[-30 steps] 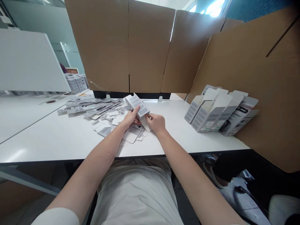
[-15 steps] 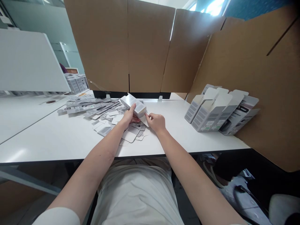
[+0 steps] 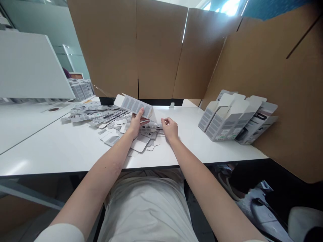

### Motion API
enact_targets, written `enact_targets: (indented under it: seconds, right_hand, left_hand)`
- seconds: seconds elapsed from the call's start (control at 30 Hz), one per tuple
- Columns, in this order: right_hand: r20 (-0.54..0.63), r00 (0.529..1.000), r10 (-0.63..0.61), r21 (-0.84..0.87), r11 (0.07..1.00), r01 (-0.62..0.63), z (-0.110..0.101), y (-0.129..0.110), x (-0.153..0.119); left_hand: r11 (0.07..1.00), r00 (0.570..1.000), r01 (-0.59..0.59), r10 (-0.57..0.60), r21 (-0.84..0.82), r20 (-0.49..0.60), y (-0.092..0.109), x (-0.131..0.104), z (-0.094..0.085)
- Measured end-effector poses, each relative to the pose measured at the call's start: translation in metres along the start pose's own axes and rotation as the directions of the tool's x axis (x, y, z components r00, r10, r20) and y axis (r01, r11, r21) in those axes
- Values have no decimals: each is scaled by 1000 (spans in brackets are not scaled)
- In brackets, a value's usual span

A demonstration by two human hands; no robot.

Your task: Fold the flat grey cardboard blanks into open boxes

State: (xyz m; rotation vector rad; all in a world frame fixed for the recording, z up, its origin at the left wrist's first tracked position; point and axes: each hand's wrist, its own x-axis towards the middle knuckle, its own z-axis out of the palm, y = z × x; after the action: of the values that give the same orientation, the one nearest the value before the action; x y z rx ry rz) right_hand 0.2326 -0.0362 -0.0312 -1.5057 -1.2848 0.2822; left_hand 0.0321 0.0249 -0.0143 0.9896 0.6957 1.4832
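My left hand (image 3: 136,125) is closed around a white and grey printed carton (image 3: 135,105). The carton is tilted over the pile, with an end flap standing out at its left and a pale flap at its right. Below it, a printed cardboard panel (image 3: 152,125) reaches toward my right hand (image 3: 170,129). My right fingers are closed at that panel's right end; whether they grip it is hidden. Under both hands spreads a loose pile of flat cartons (image 3: 103,117), some overlapping near the table's front.
Several erected cartons (image 3: 224,122) with raised flaps stand on the white table (image 3: 63,148) at the right. Tall brown cardboard panels (image 3: 161,53) wall off the back and right side. More cartons (image 3: 82,89) are stacked at the far left, beside a white divider (image 3: 30,67).
The carton in my left hand has turned, so its long printed side now faces me and one end points left. My right hand has shifted slightly up, away from the carton's end.
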Motion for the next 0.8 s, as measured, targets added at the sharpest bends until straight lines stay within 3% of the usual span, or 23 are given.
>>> enact_targets:
  seconds: [0.4, 0.63, 0.8]
  right_hand:
    - [-51, 997, -57, -34, 998, 55, 2, 6, 1]
    - [-28, 981, -192, 335, 923, 190, 7, 4, 5]
    - [181, 982, -60, 507, 861, -40, 9, 0, 8]
  left_hand:
    - [991, 977, -73, 48, 116, 206, 3, -14, 7]
    - [999, 999, 43, -43, 3, 0, 5, -1, 1]
    - [995, 994, 100, -99, -9, 54, 6, 1, -3]
